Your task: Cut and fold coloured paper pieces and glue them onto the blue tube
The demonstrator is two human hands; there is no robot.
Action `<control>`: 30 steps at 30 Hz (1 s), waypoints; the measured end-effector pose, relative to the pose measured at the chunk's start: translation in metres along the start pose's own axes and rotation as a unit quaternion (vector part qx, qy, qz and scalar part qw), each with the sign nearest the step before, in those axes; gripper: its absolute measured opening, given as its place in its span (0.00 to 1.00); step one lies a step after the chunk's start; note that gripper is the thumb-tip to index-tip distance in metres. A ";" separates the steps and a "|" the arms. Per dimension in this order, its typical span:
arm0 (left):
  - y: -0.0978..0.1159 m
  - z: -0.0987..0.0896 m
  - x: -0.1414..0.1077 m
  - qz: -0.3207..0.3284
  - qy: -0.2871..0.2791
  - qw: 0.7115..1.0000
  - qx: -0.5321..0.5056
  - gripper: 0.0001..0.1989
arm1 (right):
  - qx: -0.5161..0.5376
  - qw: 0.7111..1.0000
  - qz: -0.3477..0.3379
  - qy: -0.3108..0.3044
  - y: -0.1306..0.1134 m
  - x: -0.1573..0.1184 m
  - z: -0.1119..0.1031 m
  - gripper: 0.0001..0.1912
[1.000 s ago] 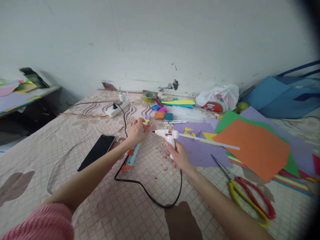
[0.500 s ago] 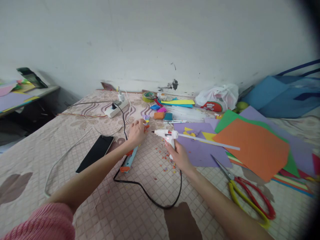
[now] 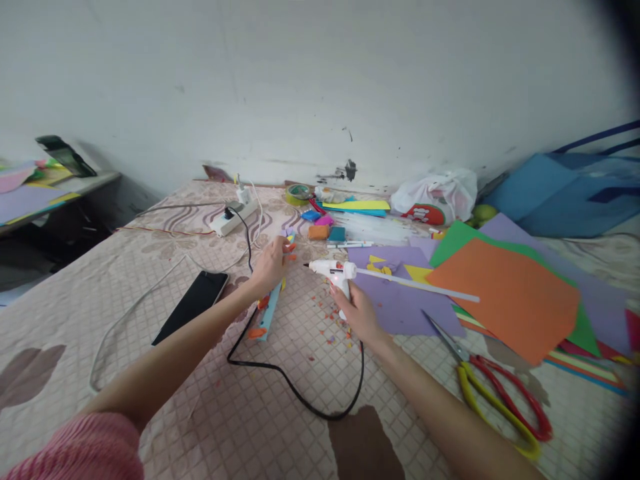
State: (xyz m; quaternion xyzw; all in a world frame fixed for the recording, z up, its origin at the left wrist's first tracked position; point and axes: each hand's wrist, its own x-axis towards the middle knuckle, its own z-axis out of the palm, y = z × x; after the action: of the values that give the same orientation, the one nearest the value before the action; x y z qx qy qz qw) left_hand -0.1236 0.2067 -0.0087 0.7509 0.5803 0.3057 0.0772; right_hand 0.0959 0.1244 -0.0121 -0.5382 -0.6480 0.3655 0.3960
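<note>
My right hand [image 3: 357,308] is wrapped round the handle of a white hot glue gun [image 3: 336,270], whose dark nozzle points left. A long translucent glue stick [image 3: 425,285] sticks out of its back. My left hand [image 3: 271,263] is closed on a light blue paper strip [image 3: 271,313] decorated with orange pieces and bits of yellow and purple. The hand covers the strip's middle, and its far end shows beyond the fingers. The nozzle is a short way to the right of my left fingers, apart from the strip.
Big scissors [image 3: 493,390] lie at the right beside stacked coloured paper [image 3: 505,290]. A black phone [image 3: 191,307] is at the left, near a power strip [image 3: 235,217]. The glue gun's black cord [image 3: 295,387] loops across the front. Clay blocks [image 3: 319,232] and a plastic bag [image 3: 435,197] stand at the back.
The blue strip has turned slightly, its near end shifting right and showing more of its face. My left hand has tilted a little with it. The glue gun has stayed in place.
</note>
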 end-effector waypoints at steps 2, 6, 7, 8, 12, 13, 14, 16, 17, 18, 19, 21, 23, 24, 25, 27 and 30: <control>-0.001 -0.001 0.001 -0.002 0.008 1.000 -0.015 0.16 | 0.001 1.000 0.000 -0.001 0.001 0.000 0.000 0.16; -0.005 -0.002 0.001 -0.008 0.027 0.998 -0.050 0.17 | 0.001 1.000 0.002 -0.002 0.002 0.000 0.000 0.15; -0.006 -0.003 0.001 -0.010 0.031 0.998 -0.062 0.17 | 0.003 1.000 0.003 -0.003 0.002 0.000 0.000 0.15; -0.007 -0.003 0.002 -0.014 0.036 0.996 -0.075 0.17 | 0.004 1.000 0.004 -0.003 0.001 0.000 0.000 0.16; -0.010 -0.006 0.003 -0.036 0.061 0.988 -0.134 0.13 | 0.000 1.000 0.000 -0.001 0.000 -0.001 0.000 0.15; -0.011 -0.006 0.004 -0.044 0.067 0.985 -0.151 0.12 | 0.000 1.000 0.000 -0.001 0.000 -0.001 0.000 0.15; -0.011 -0.006 0.004 -0.053 0.073 0.982 -0.168 0.11 | 0.001 1.000 0.001 -0.003 0.000 -0.001 0.000 0.15; -0.013 -0.005 0.006 -0.073 0.086 0.973 -0.203 0.10 | 0.007 1.000 0.002 -0.007 0.001 -0.001 0.000 0.15; -0.014 -0.004 0.006 -0.085 0.092 0.968 -0.219 0.10 | 0.011 1.000 0.003 -0.009 0.001 -0.001 0.000 0.15; -0.016 -0.003 0.007 -0.097 0.098 0.962 -0.235 0.11 | 0.014 1.000 0.003 -0.010 0.002 -0.001 0.000 0.15; -0.017 -0.002 0.008 -0.108 0.103 0.956 -0.251 0.11 | 0.015 1.000 0.004 -0.010 0.002 -0.001 0.001 0.15; -0.021 0.000 0.009 -0.129 0.110 0.945 -0.279 0.11 | 0.016 1.000 0.005 -0.007 0.003 -0.001 0.001 0.15; -0.023 0.001 0.010 -0.149 0.113 0.934 -0.305 0.13 | 0.014 1.000 0.002 -0.005 0.003 -0.001 0.001 0.15; -0.023 0.002 0.011 -0.158 0.113 0.928 -0.317 0.13 | 0.012 1.000 0.000 -0.004 0.004 -0.001 0.001 0.15; -0.023 0.002 0.011 -0.166 0.112 0.923 -0.329 0.14 | 0.011 1.000 -0.002 -0.002 0.004 -0.001 0.001 0.15; -0.022 0.002 0.010 -0.179 0.106 0.912 -0.353 0.14 | 0.008 1.000 -0.003 -0.001 0.004 -0.001 0.001 0.15; -0.020 0.003 0.009 -0.185 0.091 0.903 -0.376 0.12 | 0.005 1.000 -0.004 -0.003 0.004 -0.002 0.001 0.15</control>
State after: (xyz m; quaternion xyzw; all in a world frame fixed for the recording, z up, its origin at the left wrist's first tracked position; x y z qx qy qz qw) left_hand -0.1375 0.2214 -0.0172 0.5141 0.5552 0.5488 0.3554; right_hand 0.0971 0.1233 -0.0164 -0.5322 -0.6494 0.3687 0.3989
